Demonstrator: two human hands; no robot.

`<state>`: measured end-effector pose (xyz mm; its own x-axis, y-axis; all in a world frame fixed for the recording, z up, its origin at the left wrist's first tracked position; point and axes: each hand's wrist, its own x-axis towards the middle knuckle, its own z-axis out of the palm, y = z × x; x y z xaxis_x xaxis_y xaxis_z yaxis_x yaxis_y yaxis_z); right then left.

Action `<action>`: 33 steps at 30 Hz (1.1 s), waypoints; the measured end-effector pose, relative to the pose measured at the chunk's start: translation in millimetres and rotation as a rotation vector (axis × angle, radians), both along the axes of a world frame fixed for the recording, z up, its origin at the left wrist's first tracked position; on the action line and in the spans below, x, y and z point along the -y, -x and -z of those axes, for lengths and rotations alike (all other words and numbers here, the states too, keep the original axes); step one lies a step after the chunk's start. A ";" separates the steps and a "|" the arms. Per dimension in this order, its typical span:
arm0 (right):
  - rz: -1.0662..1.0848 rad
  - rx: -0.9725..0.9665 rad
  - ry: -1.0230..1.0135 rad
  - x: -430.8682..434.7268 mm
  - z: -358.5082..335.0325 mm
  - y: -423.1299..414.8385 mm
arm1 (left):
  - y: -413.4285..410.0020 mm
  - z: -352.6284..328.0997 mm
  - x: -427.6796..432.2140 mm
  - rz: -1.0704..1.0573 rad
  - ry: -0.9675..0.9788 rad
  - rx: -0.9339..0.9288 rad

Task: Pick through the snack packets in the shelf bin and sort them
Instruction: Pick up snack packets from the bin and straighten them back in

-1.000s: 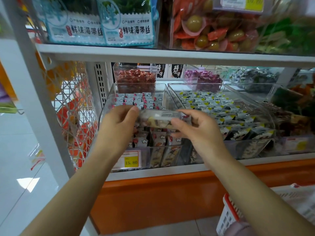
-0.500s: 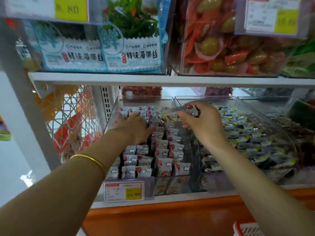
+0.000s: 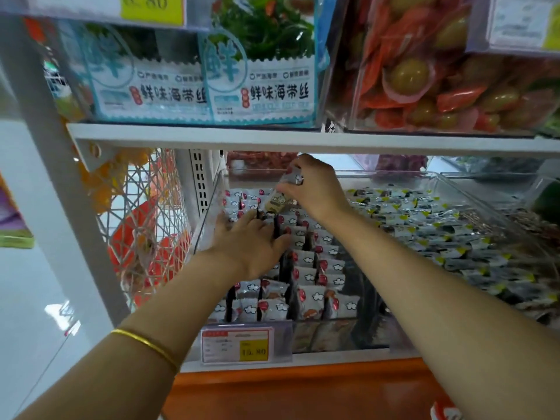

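Observation:
A clear shelf bin [image 3: 212, 207] holds rows of small white snack packets [image 3: 306, 277] with red dots, standing upright. My left hand [image 3: 248, 237] lies flat, fingers spread, pressing on the packets near the bin's back left. My right hand [image 3: 315, 186] hovers above the back of the bin, pinching one snack packet [image 3: 280, 197] that hangs tilted downward from its fingers. A gold bangle [image 3: 145, 344] sits on my left forearm.
A second clear bin [image 3: 454, 189] on the right holds grey packets with yellow corners. A price tag [image 3: 239, 344] hangs on the front of the bin. The shelf above [image 3: 303, 137] carries seaweed packs and red-wrapped snacks. A wire basket [image 3: 142, 213] hangs at left.
Both hands have reached deeper into the bin. The right hand carried the packet to the back and tipped it downward; the left hand let go and now presses on the rows.

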<state>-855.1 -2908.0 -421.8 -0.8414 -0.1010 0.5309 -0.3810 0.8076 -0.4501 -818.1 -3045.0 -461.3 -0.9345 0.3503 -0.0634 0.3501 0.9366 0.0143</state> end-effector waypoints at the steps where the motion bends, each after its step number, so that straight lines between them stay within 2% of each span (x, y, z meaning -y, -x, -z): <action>1: -0.012 0.015 -0.048 4.2 -0.3 4.5 | -2.1 0.9 0.6 -0.004 -0.011 -0.009; 6: -0.034 0.093 -0.275 23.8 2.0 17.8 | -12.0 4.8 2.0 -0.026 -0.118 -0.036; 12: -0.090 0.228 -0.552 26.8 19.0 20.1 | -26.2 6.6 8.6 -0.036 -0.366 -0.072; 19: -0.054 0.243 -0.229 14.1 8.9 37.4 | -27.4 6.3 13.2 -0.072 -0.383 -0.034; 24: 0.020 0.198 -0.337 20.2 9.6 55.7 | -29.3 7.7 13.0 -0.083 -0.373 -0.023; 28: 0.080 0.176 -0.570 31.1 17.2 61.7 | -29.5 5.7 10.7 -0.085 -0.377 -0.043; 31: 0.077 0.141 -0.528 35.6 16.2 61.2 | -32.0 3.3 8.3 -0.073 -0.417 -0.040; 33: 0.074 0.140 -0.373 33.5 11.0 57.7 | -34.1 2.0 6.7 -0.061 -0.444 -0.053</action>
<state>-912.8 -2941.5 -432.8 -0.9151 -0.2013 0.3494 -0.2714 0.9483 -0.1646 -783.9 -3051.7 -463.3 -0.9523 0.2766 0.1286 0.3051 0.8628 0.4031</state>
